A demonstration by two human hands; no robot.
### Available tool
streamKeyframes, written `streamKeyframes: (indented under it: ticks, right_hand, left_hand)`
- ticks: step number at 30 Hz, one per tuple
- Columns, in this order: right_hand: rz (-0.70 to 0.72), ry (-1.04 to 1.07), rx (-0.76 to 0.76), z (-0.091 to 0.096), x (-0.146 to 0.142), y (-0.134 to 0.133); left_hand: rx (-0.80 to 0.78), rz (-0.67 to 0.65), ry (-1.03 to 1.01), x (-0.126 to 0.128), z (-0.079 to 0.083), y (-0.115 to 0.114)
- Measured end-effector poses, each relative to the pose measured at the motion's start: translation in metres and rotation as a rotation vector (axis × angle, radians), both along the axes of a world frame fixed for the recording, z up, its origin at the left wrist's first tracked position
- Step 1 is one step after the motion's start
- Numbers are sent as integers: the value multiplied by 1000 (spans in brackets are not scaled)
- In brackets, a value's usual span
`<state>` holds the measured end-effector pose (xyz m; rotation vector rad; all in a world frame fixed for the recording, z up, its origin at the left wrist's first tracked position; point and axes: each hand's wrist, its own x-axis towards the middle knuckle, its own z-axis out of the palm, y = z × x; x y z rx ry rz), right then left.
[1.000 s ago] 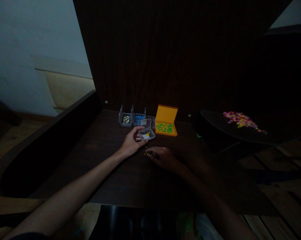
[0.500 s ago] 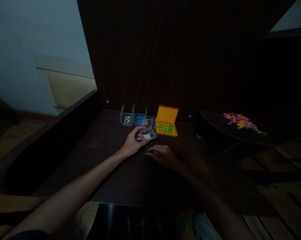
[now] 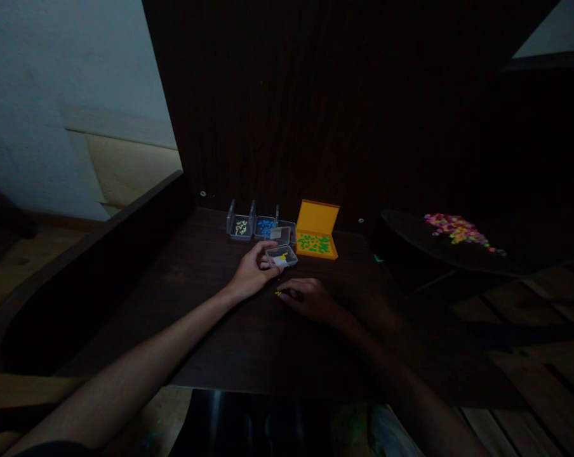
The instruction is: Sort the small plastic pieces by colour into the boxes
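Observation:
My left hand (image 3: 254, 271) grips the near side of a small clear plastic box (image 3: 294, 261), its fingers and thumb around the edge. The box's lid (image 3: 280, 235) stands open at the back, and some yellow pieces (image 3: 282, 256) lie inside beside a whitish patch. My right hand (image 3: 310, 298) rests low on the dark tabletop, just in front of the box. Its fingertips are drawn together at a few tiny yellow pieces (image 3: 278, 293) on the wood. Whether a piece is between those fingers is too small to make out.
Behind the box stand clear boxes with pale pieces (image 3: 240, 227) and blue pieces (image 3: 266, 226). An open orange box (image 3: 317, 217) holds green pieces. Multicoloured pieces (image 3: 458, 230) are heaped on a dark surface at right. A raised side panel (image 3: 91, 266) edges the table at left.
My right hand has shifted slightly left, its fingertips now over the loose yellow pieces and covering some of them. My left hand keeps its hold on the clear box.

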<state>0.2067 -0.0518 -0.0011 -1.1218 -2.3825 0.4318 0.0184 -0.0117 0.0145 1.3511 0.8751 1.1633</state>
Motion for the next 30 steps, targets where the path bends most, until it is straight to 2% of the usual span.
streamKeyframes:
  ticks: [30]
  right_hand:
    - [37,30,-17,1,-3,6]
  left_hand:
    - [34,-7,22,0,-2,1]
